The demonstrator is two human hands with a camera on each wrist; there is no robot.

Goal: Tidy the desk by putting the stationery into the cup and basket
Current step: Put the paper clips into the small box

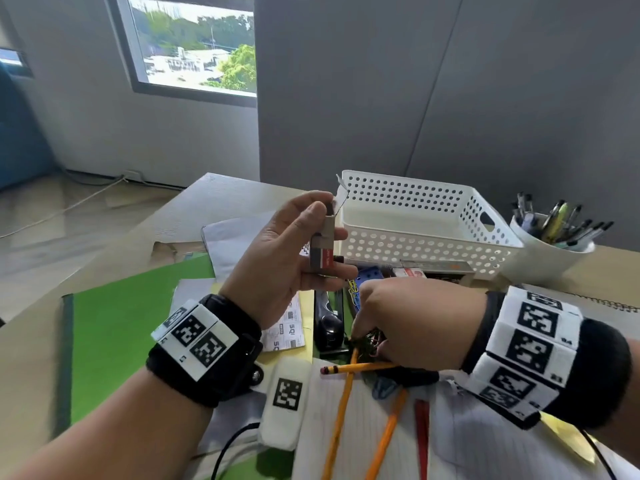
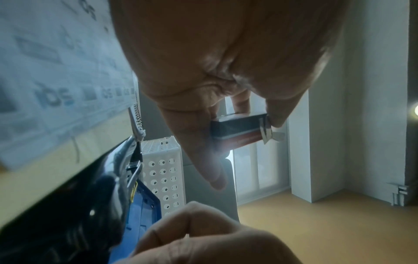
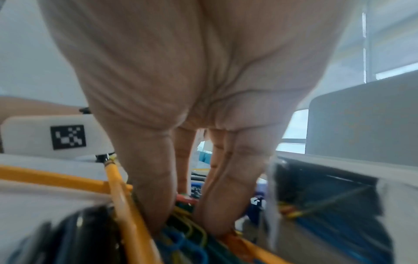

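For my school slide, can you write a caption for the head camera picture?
Left hand lifts a small box near the white basket while right hand digs into paper clips.

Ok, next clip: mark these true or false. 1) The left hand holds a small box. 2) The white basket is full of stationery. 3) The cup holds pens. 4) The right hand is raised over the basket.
1) True: the left hand holds a small grey cardboard box.
2) False: the white perforated plastic basket looks empty.
3) True: the white cup holds pens.
4) False: the right hand reaches down into coloured paper clips on the desk.
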